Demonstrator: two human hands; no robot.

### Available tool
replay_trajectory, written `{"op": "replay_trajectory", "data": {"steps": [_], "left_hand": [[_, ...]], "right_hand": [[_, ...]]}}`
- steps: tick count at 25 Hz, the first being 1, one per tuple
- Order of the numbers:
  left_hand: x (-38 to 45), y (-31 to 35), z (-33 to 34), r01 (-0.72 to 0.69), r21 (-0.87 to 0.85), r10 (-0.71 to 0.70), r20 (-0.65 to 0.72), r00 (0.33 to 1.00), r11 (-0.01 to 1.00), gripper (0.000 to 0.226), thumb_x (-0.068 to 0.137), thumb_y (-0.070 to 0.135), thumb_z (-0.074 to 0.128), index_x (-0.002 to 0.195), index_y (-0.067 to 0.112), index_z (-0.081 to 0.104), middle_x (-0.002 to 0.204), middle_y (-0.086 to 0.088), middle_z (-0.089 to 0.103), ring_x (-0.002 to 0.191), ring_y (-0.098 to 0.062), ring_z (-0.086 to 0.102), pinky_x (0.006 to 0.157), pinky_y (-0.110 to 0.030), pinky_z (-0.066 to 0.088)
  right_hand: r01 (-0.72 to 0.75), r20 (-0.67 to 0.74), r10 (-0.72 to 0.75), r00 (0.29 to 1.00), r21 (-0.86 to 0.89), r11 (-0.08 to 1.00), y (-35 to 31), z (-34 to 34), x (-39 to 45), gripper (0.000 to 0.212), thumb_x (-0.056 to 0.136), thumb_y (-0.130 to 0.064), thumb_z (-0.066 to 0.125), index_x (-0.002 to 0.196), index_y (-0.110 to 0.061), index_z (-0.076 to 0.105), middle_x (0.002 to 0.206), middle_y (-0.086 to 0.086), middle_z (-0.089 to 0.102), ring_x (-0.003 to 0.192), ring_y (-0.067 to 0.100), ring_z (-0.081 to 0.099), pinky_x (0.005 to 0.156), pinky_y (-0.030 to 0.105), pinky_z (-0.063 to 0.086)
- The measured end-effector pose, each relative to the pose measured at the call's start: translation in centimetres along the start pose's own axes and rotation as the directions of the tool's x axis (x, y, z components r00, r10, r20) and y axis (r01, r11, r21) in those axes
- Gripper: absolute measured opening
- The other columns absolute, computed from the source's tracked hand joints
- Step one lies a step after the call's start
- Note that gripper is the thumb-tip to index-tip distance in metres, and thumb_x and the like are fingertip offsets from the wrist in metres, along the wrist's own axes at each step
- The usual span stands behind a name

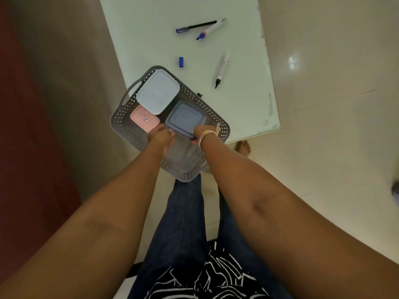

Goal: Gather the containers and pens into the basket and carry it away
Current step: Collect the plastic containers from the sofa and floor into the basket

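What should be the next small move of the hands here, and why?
Probably release the dark blue container, which already sits in the basket, and reach the right hand for the black marker: the pens are on the table.

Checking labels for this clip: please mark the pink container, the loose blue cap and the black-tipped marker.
pink container (144, 118): head view, middle of its lid.
loose blue cap (181, 61): head view, middle of the cap.
black-tipped marker (222, 70): head view, midway along its barrel.
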State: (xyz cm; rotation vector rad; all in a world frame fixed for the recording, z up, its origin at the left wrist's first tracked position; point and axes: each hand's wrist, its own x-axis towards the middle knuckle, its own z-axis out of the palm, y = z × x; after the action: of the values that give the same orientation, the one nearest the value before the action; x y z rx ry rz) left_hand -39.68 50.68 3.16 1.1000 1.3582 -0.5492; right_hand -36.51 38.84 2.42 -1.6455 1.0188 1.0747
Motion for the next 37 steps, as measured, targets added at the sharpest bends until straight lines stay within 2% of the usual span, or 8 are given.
{"op": "replay_trajectory", "data": {"steps": [3,7,11,17,22,28,31,37], "left_hand": [[0.2,0.8,0.5,-0.004,-0.019,0.005,0.044,0.999,1.000,0.053,0.093,-0.008,0.050,0.142,0.011,0.042,0.131,-0.006,0.058,0.104,-0.015,0.055,0.097,-0.037,0.047],[-0.1,1.2,0.3,0.037,0.099,-0.045,0.084,0.995,0.994,0.050,0.095,0.003,0.051,0.141,0.021,0.041,0.113,0.000,0.053,0.105,-0.016,0.051,0.093,-0.041,0.045],[-3.6,0.9,-1.2,0.077,0.184,-0.092,0.073,0.993,0.980,0.047,0.098,0.016,0.050,0.144,0.021,0.038,0.125,-0.003,0.054,0.107,-0.018,0.052,0.085,-0.039,0.046],[-8.1,0.5,-0.7,0.084,0.159,-0.088,0.019,0.996,0.984,0.035,0.100,0.018,0.045,0.134,0.013,0.048,0.134,-0.006,0.058,0.114,-0.022,0.059,0.088,-0.041,0.047],[-9.1,-0.3,3.8,0.050,0.169,-0.045,-0.029,0.999,0.984,0.037,0.100,0.021,0.042,0.135,0.012,0.048,0.113,-0.003,0.059,0.100,-0.019,0.058,0.090,-0.041,0.048],[-11.4,-3.2,14.7,0.123,-0.002,-0.122,-0.111,0.986,0.992,0.026,0.100,0.027,0.044,0.117,0.011,0.055,0.121,-0.007,0.061,0.100,-0.022,0.057,0.083,-0.039,0.051],[-13.3,-4.3,20.7,0.111,-0.085,-0.122,-0.141,0.982,0.990,0.036,0.099,0.023,0.044,0.132,0.009,0.048,0.128,-0.010,0.059,0.104,-0.025,0.057,0.099,-0.044,0.049],[-16.5,-2.4,32.7,0.071,-0.100,-0.081,-0.105,0.991,0.992,0.036,0.097,0.021,0.049,0.130,0.006,0.050,0.113,-0.012,0.055,0.098,-0.027,0.055,0.086,-0.042,0.045]], "right_hand": [[-0.054,0.144,0.039,0.989,0.097,0.994,-0.1,0.6,0.3,0.049,0.099,-0.004,0.039,0.147,-0.001,0.031,0.150,0.017,0.041,0.105,0.020,0.051,0.068,0.022,0.051],[0.037,0.139,0.000,0.990,-0.265,0.963,-1.8,0.6,0.2,0.048,0.099,-0.009,0.042,0.146,0.001,0.034,0.149,0.019,0.042,0.124,0.027,0.050,0.098,0.030,0.042],[0.079,0.162,-0.016,0.987,-0.389,0.918,-3.4,-2.0,-2.8,0.047,0.100,-0.009,0.039,0.145,0.004,0.035,0.141,0.023,0.052,0.129,0.033,0.054,0.103,0.036,0.047],[0.153,0.166,-0.095,0.981,-0.384,0.911,-4.7,-5.9,-5.6,0.043,0.096,-0.006,0.042,0.138,0.005,0.044,0.119,0.023,0.067,0.064,0.020,0.062,0.054,0.025,0.047],[0.187,0.218,-0.094,0.972,-0.462,0.867,-5.0,-8.9,-4.2,0.039,0.096,-0.007,0.042,0.133,0.004,0.048,0.094,0.018,0.068,0.056,0.017,0.060,0.035,0.013,0.041],[0.200,0.326,0.013,0.945,-0.610,0.766,-5.5,-18.0,-0.1,0.029,0.096,-0.010,0.041,0.117,0.003,0.056,0.119,0.019,0.068,0.086,0.024,0.064,0.069,0.030,0.049],[0.171,0.322,0.056,0.945,-0.632,0.756,-6.8,-24.1,0.7,0.030,0.098,-0.012,0.039,0.122,0.001,0.053,0.121,0.016,0.068,0.088,0.023,0.063,0.063,0.027,0.045],[0.250,0.339,-0.015,0.941,-0.660,0.708,-13.6,-35.3,2.8,0.029,0.097,-0.011,0.041,0.120,-0.001,0.056,0.101,0.012,0.065,0.065,0.015,0.060,0.060,0.025,0.044]]}}
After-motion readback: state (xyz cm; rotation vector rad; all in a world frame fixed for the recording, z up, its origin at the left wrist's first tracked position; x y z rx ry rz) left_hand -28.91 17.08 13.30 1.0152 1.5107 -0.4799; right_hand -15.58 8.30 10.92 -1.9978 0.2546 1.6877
